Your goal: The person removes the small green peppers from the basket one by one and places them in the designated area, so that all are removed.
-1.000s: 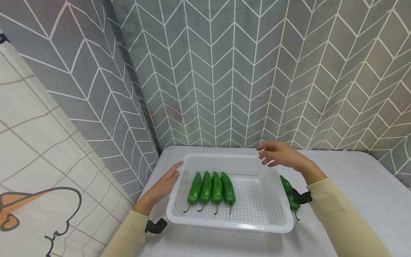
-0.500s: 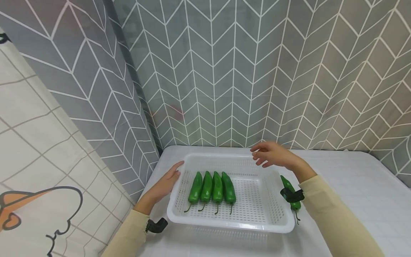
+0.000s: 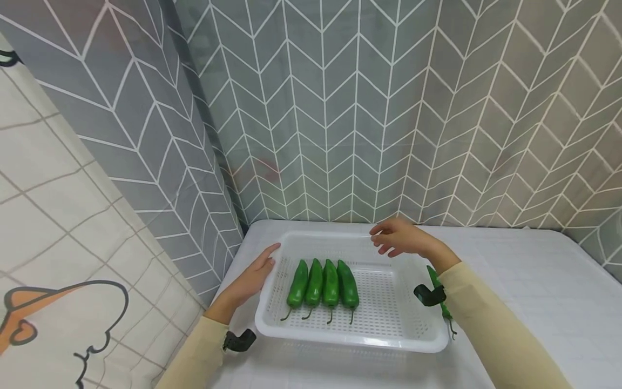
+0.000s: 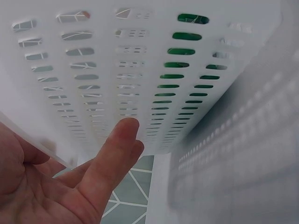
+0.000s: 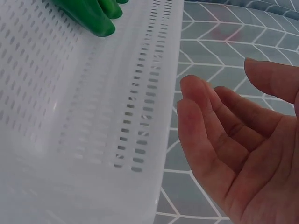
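A white plastic basket (image 3: 350, 341) with slotted walls stands on the table. In its left half, several green chili peppers (image 3: 331, 286) lie side by side, stems toward me. My left hand (image 3: 250, 278) grips the basket's left rim; the left wrist view shows its fingers (image 4: 110, 156) along the outer slotted wall, with the thumb at the rim. Over the basket's far right part hovers my right hand (image 3: 400, 237), holding nothing, fingers loosely bent. The right wrist view shows these fingers (image 5: 205, 135) beside the rim. One more chili pepper (image 3: 432, 274) lies right of the basket, partly hidden by my right wrist.
A white cloth covers the table (image 3: 525, 281). Grey chevron-patterned curtains (image 3: 340, 108) rise behind and at the left, with a white checked cloth (image 3: 58, 216) farther left. Each wrist carries a black strap mount (image 3: 430, 295).
My right hand has drifted left over the basket's far side, and its wrist now covers more of the outer pepper. The left hand stays at the rim.
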Demonstrator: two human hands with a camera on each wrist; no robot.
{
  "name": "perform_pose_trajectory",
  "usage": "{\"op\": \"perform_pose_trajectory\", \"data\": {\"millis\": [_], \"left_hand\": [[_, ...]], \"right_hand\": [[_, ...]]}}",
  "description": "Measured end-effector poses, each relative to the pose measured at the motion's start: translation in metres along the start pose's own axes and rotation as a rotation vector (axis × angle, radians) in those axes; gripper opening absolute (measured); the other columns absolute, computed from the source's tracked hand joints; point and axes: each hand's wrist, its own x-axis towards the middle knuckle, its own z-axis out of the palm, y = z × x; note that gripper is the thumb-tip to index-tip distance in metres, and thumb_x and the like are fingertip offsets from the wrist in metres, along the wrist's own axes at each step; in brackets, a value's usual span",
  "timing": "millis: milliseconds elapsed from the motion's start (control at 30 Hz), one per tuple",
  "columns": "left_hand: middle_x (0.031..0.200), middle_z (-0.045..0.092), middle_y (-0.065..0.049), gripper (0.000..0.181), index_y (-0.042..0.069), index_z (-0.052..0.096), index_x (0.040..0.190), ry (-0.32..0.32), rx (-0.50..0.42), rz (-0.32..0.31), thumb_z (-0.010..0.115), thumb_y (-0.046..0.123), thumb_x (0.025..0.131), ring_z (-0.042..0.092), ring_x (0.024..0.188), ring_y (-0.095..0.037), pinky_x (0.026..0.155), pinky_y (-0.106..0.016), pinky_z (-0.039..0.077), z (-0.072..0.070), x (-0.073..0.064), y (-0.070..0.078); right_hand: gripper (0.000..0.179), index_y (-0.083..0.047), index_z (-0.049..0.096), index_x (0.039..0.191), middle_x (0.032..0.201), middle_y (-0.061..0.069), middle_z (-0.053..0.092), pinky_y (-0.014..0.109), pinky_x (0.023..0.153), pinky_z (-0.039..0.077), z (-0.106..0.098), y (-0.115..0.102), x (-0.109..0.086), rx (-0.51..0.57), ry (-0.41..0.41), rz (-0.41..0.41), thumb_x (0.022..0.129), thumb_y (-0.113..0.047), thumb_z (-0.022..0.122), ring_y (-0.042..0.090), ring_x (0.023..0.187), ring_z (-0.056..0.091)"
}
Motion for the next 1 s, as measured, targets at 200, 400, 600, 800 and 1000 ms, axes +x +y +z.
{"op": "perform_pose_trajectory", "data": {"millis": [200,400,600,800,1000], "left_hand": [[0.151,0.045,-0.022,0.052,0.016,0.014,0.163,0.004,0.008,-0.006,0.027,0.026,0.114,0.055,0.128,-0.035,0.102,-0.049,0.047,0.000,0.001,0.001],[0.150,0.045,-0.023,0.051,0.016,0.014,0.163,-0.001,0.012,-0.007,0.026,0.025,0.114,0.056,0.127,-0.035,0.102,-0.049,0.047,-0.001,0.000,0.000],[0.154,0.042,-0.021,0.052,0.016,0.013,0.163,-0.006,0.016,-0.011,0.026,0.026,0.114,0.052,0.132,-0.035,0.107,-0.052,0.041,-0.001,0.000,-0.001],[0.152,0.045,-0.020,0.052,0.017,0.013,0.163,0.002,0.014,-0.005,0.026,0.027,0.114,0.054,0.130,-0.034,0.105,-0.050,0.044,0.000,0.000,-0.001],[0.151,0.046,-0.021,0.052,0.017,0.013,0.163,-0.006,0.014,0.009,0.025,0.028,0.114,0.056,0.127,-0.034,0.101,-0.047,0.048,0.001,0.000,-0.002]], "right_hand": [[0.042,0.012,0.055,0.133,0.114,0.024,0.068,0.044,0.082,0.059,0.006,-0.001,0.007,-0.017,-0.017,0.018,0.104,-0.018,0.059,0.032,0.097,0.071],[0.041,0.011,0.057,0.132,0.115,0.025,0.067,0.041,0.077,0.059,0.019,0.000,0.016,-0.023,-0.030,0.054,0.103,-0.018,0.060,0.028,0.093,0.071],[0.042,0.012,0.056,0.132,0.114,0.024,0.068,0.039,0.074,0.060,0.028,0.001,0.023,-0.036,-0.050,0.083,0.102,-0.017,0.061,0.027,0.092,0.071],[0.041,0.011,0.059,0.131,0.114,0.022,0.069,0.038,0.072,0.060,0.036,0.001,0.031,-0.096,-0.067,0.113,0.101,-0.016,0.062,0.024,0.089,0.072],[0.039,0.009,0.060,0.130,0.112,0.019,0.070,0.039,0.071,0.060,0.045,0.002,0.033,-0.109,-0.090,0.145,0.100,-0.015,0.063,0.025,0.088,0.072]]}}
